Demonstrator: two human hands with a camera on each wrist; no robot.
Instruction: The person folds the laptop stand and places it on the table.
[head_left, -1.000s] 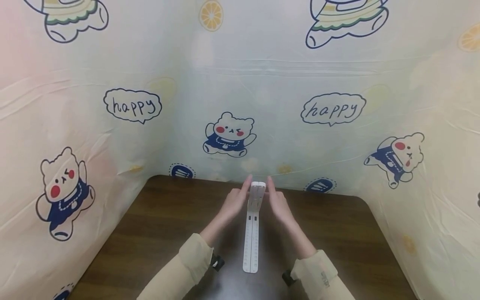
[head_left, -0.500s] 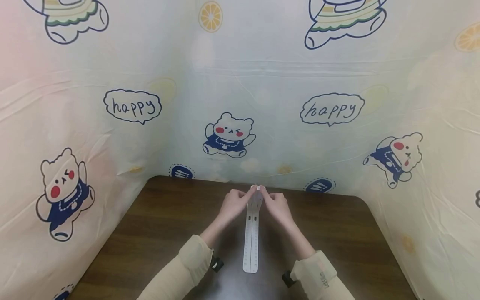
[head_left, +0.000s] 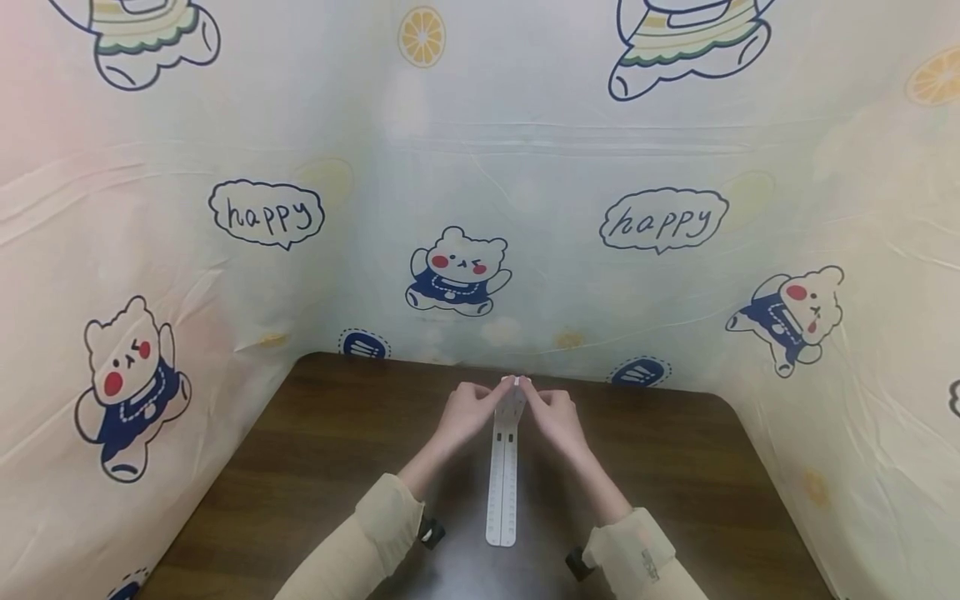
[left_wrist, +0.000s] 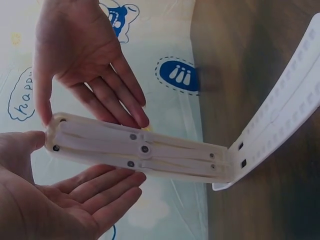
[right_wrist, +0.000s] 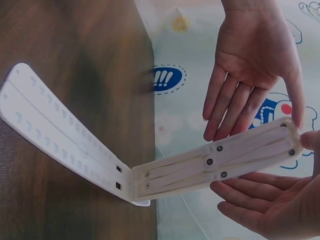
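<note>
A white folding plastic bar lies along the middle of the brown table [head_left: 315, 450]. Its long slotted section [head_left: 502, 492] is flat on the wood, and its shorter riveted section [head_left: 512, 402] is hinged up at the far end. My left hand [head_left: 467, 412] and right hand [head_left: 557, 417] flank the raised section. In the left wrist view, the raised section [left_wrist: 145, 150] sits between the left palm [left_wrist: 75, 200] and the right hand [left_wrist: 85, 55]; fingers lie straight alongside it and both thumbs touch its free end. The right wrist view shows the same raised section [right_wrist: 215, 162] and slotted section [right_wrist: 55, 135].
A pale cloth [head_left: 480, 167] printed with bears and "happy" bubbles walls the table on the left, back and right. The table's back edge runs just behind the hands. Beige sleeves and dark wrist straps [head_left: 431, 529] sit near the front edge.
The hands have drawn in from straight fingers beside the raised section to meeting at its top end. The raised section shows narrower than a second ago. The slotted section has not moved.
</note>
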